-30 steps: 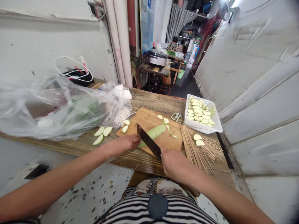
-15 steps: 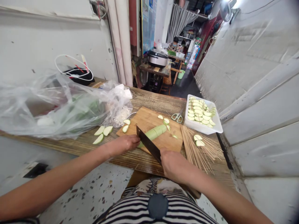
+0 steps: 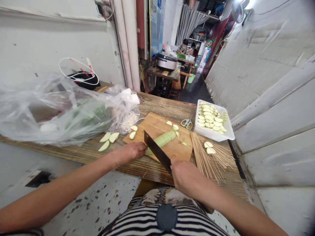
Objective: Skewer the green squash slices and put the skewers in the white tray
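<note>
A pale green zucchini (image 3: 166, 138) lies slantwise on the wooden cutting board (image 3: 180, 151), with cut lines across its far part. My left hand (image 3: 133, 151) is closed at its near end, fingertips together and partly hidden by the blade. Dark and broad, the kitchen knife (image 3: 158, 152) rests its blade over the near part of the zucchini. My right hand (image 3: 185, 173) is wrapped round the knife's handle, which the fingers hide. Small cut pieces (image 3: 175, 127) lie by the zucchini's far end, and two more slices (image 3: 133, 134) sit at the board's left corner.
A white tray (image 3: 230, 131) of skewered slices stands at the right, near bamboo skewers (image 3: 205, 160) and scissors (image 3: 187, 123). Loose slices (image 3: 105, 146) lie left of the board, before a clear plastic bag (image 3: 81, 118) with greens. Behind stands a cooker (image 3: 166, 62).
The knife and my right hand have shifted very slightly to the right and down. My left hand keeps its place at the zucchini's near end.
</note>
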`<state>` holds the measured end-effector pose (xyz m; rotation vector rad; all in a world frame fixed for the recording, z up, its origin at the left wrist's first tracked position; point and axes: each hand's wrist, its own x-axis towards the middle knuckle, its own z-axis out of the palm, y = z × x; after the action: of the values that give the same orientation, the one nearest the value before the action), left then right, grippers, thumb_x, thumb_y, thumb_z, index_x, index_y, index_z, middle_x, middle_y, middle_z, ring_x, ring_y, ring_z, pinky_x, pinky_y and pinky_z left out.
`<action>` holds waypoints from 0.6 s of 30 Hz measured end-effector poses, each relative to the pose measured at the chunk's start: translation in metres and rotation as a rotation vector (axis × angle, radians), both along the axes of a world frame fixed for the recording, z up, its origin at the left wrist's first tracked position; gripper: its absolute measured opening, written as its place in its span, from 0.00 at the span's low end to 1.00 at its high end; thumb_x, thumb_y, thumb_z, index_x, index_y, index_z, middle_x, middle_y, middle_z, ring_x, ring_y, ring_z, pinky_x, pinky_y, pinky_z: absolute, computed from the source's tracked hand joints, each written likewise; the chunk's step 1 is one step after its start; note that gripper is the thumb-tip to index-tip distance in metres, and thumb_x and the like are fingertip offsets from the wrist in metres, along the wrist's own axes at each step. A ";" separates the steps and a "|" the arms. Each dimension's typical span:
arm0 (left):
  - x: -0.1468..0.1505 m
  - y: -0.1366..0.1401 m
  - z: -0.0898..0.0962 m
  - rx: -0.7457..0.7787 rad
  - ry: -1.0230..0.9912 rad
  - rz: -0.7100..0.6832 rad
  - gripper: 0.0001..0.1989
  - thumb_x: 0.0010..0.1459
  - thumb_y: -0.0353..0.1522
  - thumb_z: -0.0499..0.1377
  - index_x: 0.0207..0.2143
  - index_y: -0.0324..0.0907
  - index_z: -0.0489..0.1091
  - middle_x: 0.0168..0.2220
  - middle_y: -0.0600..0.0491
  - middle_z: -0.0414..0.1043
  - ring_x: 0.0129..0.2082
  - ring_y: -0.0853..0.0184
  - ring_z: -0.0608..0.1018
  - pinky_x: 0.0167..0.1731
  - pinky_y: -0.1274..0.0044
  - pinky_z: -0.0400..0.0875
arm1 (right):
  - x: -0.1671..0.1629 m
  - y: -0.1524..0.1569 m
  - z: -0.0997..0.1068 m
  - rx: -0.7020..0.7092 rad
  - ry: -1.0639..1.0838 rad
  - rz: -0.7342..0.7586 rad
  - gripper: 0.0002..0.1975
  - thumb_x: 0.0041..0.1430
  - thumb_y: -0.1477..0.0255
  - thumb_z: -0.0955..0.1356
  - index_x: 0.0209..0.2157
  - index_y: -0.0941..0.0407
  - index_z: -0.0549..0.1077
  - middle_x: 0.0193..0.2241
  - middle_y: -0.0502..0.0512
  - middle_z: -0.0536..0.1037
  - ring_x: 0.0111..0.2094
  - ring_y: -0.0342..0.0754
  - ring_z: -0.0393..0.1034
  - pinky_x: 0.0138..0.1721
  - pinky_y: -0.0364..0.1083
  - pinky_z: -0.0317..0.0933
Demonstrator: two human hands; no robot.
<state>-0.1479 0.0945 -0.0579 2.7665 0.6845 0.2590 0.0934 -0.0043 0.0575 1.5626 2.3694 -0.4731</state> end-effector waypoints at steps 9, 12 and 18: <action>-0.003 0.000 -0.004 0.074 0.043 -0.039 0.18 0.62 0.28 0.42 0.37 0.40 0.72 0.44 0.46 0.71 0.43 0.63 0.70 0.43 0.75 0.64 | -0.002 0.006 -0.007 -0.059 0.053 -0.001 0.09 0.57 0.79 0.61 0.40 0.63 0.68 0.30 0.64 0.79 0.33 0.54 0.76 0.28 0.44 0.61; -0.003 0.000 -0.003 0.112 0.048 -0.054 0.18 0.63 0.28 0.41 0.36 0.40 0.71 0.43 0.46 0.71 0.43 0.64 0.71 0.42 0.75 0.64 | -0.006 0.008 -0.016 -0.091 0.024 -0.002 0.11 0.54 0.80 0.64 0.41 0.63 0.68 0.32 0.65 0.79 0.36 0.54 0.75 0.31 0.44 0.62; -0.006 -0.001 -0.013 0.170 0.042 -0.008 0.18 0.64 0.29 0.41 0.38 0.39 0.71 0.43 0.46 0.71 0.43 0.65 0.71 0.42 0.75 0.66 | -0.003 0.006 -0.014 -0.041 0.030 -0.016 0.10 0.59 0.78 0.60 0.42 0.63 0.68 0.33 0.66 0.79 0.34 0.55 0.76 0.31 0.45 0.62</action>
<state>-0.1535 0.0931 -0.0709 2.9433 0.6911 0.2697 0.0902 0.0013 0.0432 1.5684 2.3552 -0.5487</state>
